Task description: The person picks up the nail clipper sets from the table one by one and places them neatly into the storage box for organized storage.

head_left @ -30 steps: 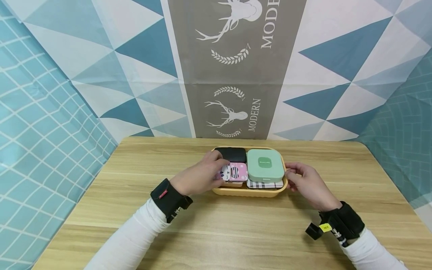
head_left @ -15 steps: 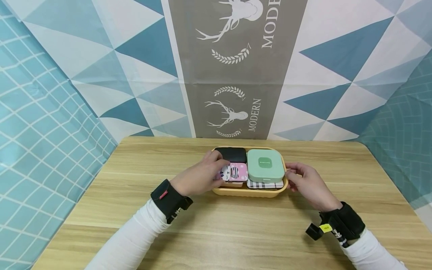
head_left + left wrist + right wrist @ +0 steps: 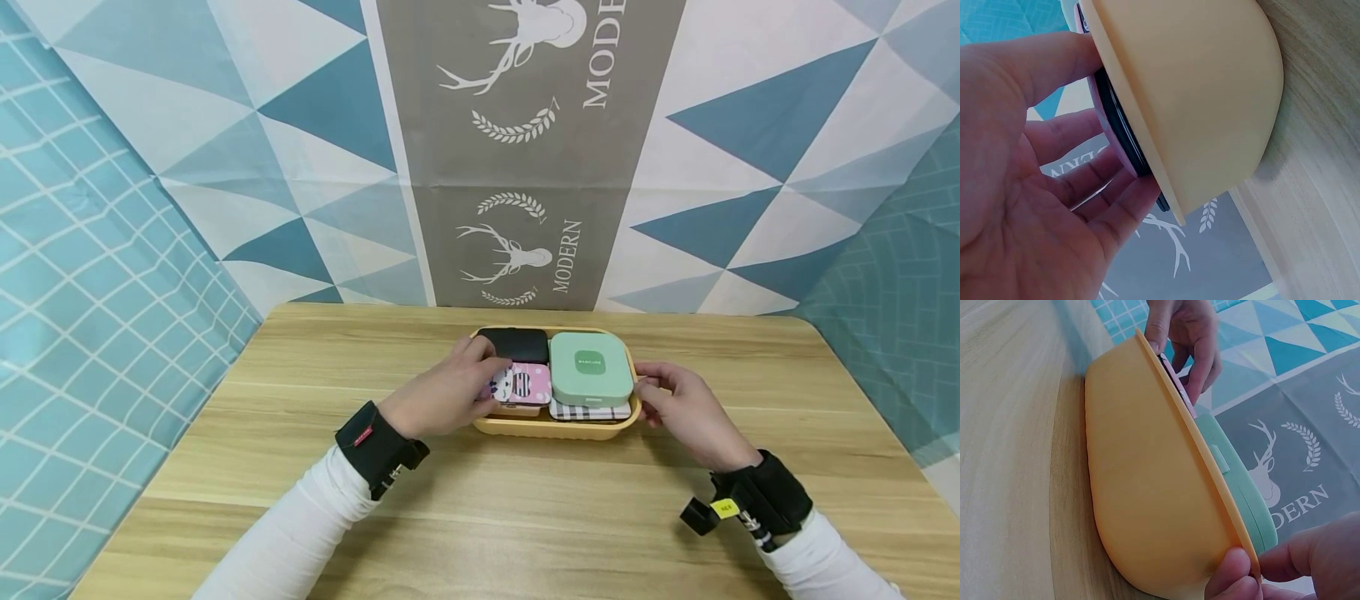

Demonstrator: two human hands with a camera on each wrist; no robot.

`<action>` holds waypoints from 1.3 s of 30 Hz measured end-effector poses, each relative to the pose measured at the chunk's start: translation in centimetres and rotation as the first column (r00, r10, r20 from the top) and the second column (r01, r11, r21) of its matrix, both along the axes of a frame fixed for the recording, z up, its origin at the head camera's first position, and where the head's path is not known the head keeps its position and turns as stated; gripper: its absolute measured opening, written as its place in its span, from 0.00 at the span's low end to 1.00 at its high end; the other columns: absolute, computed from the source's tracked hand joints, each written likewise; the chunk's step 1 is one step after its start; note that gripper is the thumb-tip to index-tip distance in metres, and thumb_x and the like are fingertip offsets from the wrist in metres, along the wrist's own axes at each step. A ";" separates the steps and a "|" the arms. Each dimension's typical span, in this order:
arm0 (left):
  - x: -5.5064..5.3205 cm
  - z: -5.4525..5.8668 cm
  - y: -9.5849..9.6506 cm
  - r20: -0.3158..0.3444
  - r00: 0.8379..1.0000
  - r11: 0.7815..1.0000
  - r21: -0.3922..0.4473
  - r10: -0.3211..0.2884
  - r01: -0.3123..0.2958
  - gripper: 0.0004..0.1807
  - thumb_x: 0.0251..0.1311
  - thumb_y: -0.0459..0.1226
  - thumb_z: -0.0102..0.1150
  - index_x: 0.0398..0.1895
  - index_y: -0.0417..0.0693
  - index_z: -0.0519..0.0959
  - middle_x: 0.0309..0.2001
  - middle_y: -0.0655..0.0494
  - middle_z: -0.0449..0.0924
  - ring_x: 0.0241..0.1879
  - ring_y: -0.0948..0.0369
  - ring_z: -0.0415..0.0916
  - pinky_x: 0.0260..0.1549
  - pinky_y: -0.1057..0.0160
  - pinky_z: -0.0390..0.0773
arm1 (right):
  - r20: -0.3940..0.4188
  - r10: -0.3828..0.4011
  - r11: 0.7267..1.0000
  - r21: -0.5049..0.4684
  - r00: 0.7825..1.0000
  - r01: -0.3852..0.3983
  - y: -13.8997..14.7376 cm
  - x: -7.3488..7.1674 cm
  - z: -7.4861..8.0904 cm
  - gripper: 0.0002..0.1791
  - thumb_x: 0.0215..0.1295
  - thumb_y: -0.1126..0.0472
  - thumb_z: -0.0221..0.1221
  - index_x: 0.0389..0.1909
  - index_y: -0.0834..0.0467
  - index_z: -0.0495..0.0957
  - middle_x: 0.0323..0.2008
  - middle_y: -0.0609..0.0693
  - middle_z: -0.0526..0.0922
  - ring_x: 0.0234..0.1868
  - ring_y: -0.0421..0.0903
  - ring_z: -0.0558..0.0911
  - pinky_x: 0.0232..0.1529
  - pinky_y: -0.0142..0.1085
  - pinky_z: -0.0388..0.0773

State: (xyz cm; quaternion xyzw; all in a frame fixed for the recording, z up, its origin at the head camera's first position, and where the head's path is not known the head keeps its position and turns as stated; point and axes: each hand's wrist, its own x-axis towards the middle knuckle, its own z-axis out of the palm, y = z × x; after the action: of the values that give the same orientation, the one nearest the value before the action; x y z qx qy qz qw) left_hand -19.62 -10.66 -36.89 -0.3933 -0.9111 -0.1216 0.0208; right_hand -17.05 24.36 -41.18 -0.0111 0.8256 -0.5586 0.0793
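A yellow plastic basket (image 3: 553,428) stands on the table, packed with small cases. At its left end my left hand (image 3: 467,379) grips a pink tin (image 3: 531,384) with a cartoon print, thumb on the near side and fingers on the far side. In the left wrist view the pink tin (image 3: 1110,119) shows a dark edge just above the basket rim (image 3: 1135,106). My right hand (image 3: 678,408) pinches the basket's right rim between thumb and fingers. A mint-green square case (image 3: 591,371) lies beside that rim, on top of a checked item (image 3: 589,412).
A black case (image 3: 517,343) lies at the back left of the basket. Something tan (image 3: 517,410) shows under the pink tin. The wooden table (image 3: 480,517) meets a patterned backdrop (image 3: 510,167) behind the basket.
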 end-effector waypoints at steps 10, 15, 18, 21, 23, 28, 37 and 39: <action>0.1 -0.5 0.1 -0.042 0.999 0.999 0.034 -0.013 0.015 0.25 0.69 0.35 0.67 0.66 0.36 0.79 0.51 0.51 0.67 0.51 0.55 0.61 0.48 0.62 0.73 | -0.009 0.014 1.000 0.017 1.000 -0.014 0.2 0.1 0.0 0.26 0.85 0.62 0.50 0.75 0.70 0.65 0.47 0.62 0.77 0.38 0.52 0.79 0.34 0.37 0.80; 0.1 -0.5 0.1 -0.049 0.999 1.000 0.026 -0.009 0.010 0.25 0.69 0.35 0.67 0.67 0.36 0.79 0.51 0.51 0.67 0.50 0.55 0.61 0.48 0.62 0.72 | -0.013 0.023 0.999 0.026 1.000 -0.022 0.3 0.1 0.0 0.25 0.84 0.62 0.50 0.74 0.70 0.66 0.46 0.62 0.77 0.37 0.52 0.79 0.34 0.38 0.81; 0.1 -0.6 0.2 -0.047 0.999 1.000 0.022 -0.005 0.006 0.26 0.69 0.36 0.67 0.67 0.37 0.79 0.52 0.51 0.68 0.51 0.55 0.61 0.48 0.62 0.72 | -0.016 0.027 0.999 0.022 1.000 -0.026 0.4 0.1 0.0 0.25 0.84 0.62 0.50 0.74 0.70 0.66 0.45 0.62 0.77 0.37 0.52 0.79 0.34 0.38 0.80; 0.2 -0.6 0.2 -0.041 0.999 1.000 0.026 0.000 0.001 0.27 0.68 0.36 0.68 0.68 0.36 0.78 0.52 0.51 0.68 0.51 0.55 0.61 0.49 0.61 0.73 | -0.011 0.026 0.999 0.021 1.000 -0.025 0.4 0.1 0.0 0.25 0.84 0.62 0.51 0.74 0.69 0.66 0.45 0.62 0.77 0.37 0.52 0.79 0.34 0.39 0.81; 0.3 -0.6 0.2 -0.033 0.999 0.999 0.036 0.000 0.001 0.28 0.68 0.37 0.69 0.69 0.36 0.78 0.53 0.50 0.68 0.51 0.55 0.62 0.49 0.61 0.73 | -0.008 0.026 0.999 0.022 1.000 -0.026 0.4 0.0 0.0 0.25 0.84 0.62 0.50 0.75 0.70 0.65 0.45 0.63 0.77 0.37 0.52 0.79 0.34 0.39 0.81; 0.4 -0.4 0.2 -0.018 1.000 0.999 0.042 0.011 -0.010 0.30 0.68 0.38 0.70 0.70 0.37 0.76 0.54 0.50 0.69 0.52 0.55 0.62 0.50 0.61 0.73 | -0.007 0.026 0.999 0.018 1.000 -0.026 0.4 0.1 0.1 0.26 0.84 0.62 0.50 0.75 0.70 0.64 0.46 0.63 0.77 0.38 0.53 0.79 0.34 0.39 0.81; 0.3 -0.4 0.2 -0.021 1.000 0.998 0.054 0.021 -0.020 0.32 0.67 0.39 0.70 0.71 0.37 0.76 0.55 0.52 0.69 0.53 0.56 0.62 0.50 0.62 0.73 | -0.027 0.022 0.999 0.028 0.999 -0.021 0.6 0.1 0.0 0.28 0.83 0.62 0.51 0.77 0.70 0.61 0.49 0.64 0.75 0.39 0.55 0.80 0.35 0.39 0.82; 0.3 -0.3 0.1 -0.020 1.000 0.998 0.059 0.024 -0.023 0.32 0.67 0.39 0.71 0.72 0.38 0.75 0.55 0.52 0.69 0.53 0.56 0.63 0.50 0.62 0.73 | -0.035 0.022 0.999 0.036 0.999 -0.021 0.6 0.2 0.0 0.29 0.83 0.61 0.52 0.77 0.70 0.61 0.50 0.63 0.74 0.39 0.54 0.80 0.35 0.39 0.82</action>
State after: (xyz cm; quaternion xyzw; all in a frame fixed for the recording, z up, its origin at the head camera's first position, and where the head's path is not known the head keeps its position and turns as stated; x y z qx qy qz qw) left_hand -19.33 -10.53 -37.21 -0.3830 -0.9114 -0.1441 0.0434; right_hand -16.89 25.01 -41.21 -0.0286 0.8366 -0.5425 0.0709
